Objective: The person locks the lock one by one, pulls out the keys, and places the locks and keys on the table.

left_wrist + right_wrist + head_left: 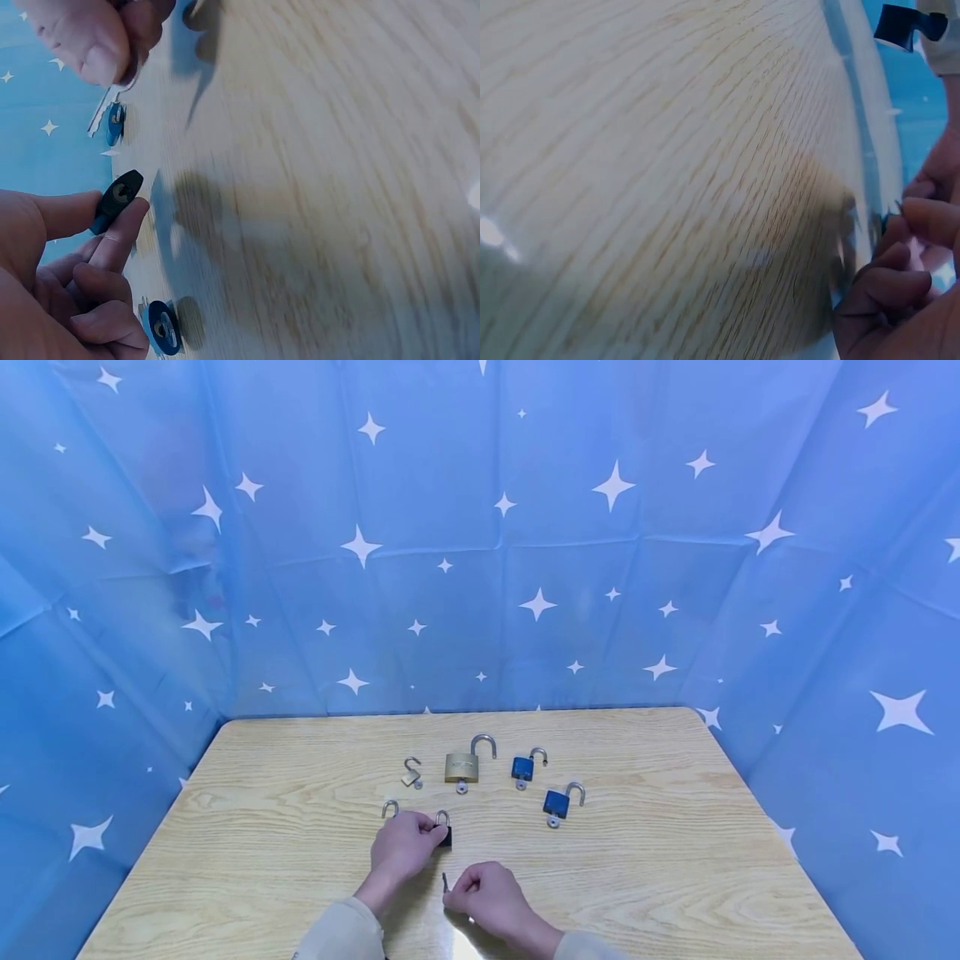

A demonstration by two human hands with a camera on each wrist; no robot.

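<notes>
My left hand (403, 845) pinches a small black padlock (447, 840) between thumb and fingers, just above the table. The padlock's shackle points away from me, and its keyhole face (122, 193) shows in the left wrist view. Nearer to me and to the right, my right hand (491, 895) pinches a metal key (445, 882) by its head between thumb and forefinger. The key's toothed blade (101, 112) sticks out, apart from the padlock. Behind the left hand lies another padlock with a raised shackle (390, 807); its body is hidden in the head view.
Farther back on the wooden table (637, 877) lie a small brass padlock (410, 777), a large brass padlock (461, 767) and two blue padlocks, one behind (522, 767) and one nearer (556, 804). Their shackles stand open. A blue star-patterned curtain (480, 585) hangs around the table.
</notes>
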